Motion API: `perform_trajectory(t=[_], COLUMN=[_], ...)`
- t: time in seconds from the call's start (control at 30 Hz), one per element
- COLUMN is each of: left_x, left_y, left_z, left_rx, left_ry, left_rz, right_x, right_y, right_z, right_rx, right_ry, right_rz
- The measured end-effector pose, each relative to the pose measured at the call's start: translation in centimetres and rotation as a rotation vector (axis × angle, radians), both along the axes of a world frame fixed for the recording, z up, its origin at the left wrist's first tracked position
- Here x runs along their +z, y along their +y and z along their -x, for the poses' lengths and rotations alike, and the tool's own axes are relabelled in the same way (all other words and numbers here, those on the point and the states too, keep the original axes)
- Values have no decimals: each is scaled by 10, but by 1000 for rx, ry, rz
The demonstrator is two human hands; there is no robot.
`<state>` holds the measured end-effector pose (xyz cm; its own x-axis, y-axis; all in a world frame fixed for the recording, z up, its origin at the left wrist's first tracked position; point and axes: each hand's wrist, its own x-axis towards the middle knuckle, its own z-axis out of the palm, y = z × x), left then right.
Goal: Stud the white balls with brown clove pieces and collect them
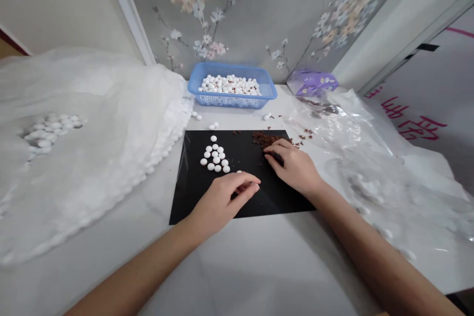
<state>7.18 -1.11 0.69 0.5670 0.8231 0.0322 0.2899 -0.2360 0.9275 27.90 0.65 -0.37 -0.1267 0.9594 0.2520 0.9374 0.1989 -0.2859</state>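
A black mat [200, 197] lies on the white table. A cluster of several small white round beads [215, 155] sits on its left part. A pile of reddish-brown bits [263, 138] lies at the mat's far right edge. My left hand [222, 200] rests on the mat with its fingers pinched together near a white bead at its fingertips. My right hand [292, 165] lies curled beside the brown pile, fingers closed around something dark I cannot make out.
A blue basket [232, 99] of white beads stands at the back. White gauzy fabric [85, 148] trimmed with beads covers the left. Clear plastic sheeting [370, 158] covers the right, a purple bag [313, 82] behind it. Loose beads [213, 126] lie between basket and mat.
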Motion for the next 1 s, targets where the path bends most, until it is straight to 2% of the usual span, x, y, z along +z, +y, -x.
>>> perform_trajectory(t=[0.13, 0.27, 0.37, 0.57, 0.73, 1.0], left_x=[-1, -1, -1, -3, -7, -6], left_y=[-3, 1, 5, 26, 35, 32], left_z=[0, 1, 6, 21, 25, 23], left_rx=[-21, 35, 126, 366, 381, 394], left_ry=[272, 418, 445, 474, 603, 570], left_rz=[-260, -365, -433, -748, -791, -785], right_x=[-1, -1, 0, 3, 1, 3], right_y=[0, -1, -2, -5, -4, -5], right_z=[0, 2, 4, 4, 2, 7], right_rx=[17, 32, 48, 56, 68, 46], right_ry=[28, 29, 12, -14, -10, 22], right_rz=[-17, -36, -25, 5, -8, -91])
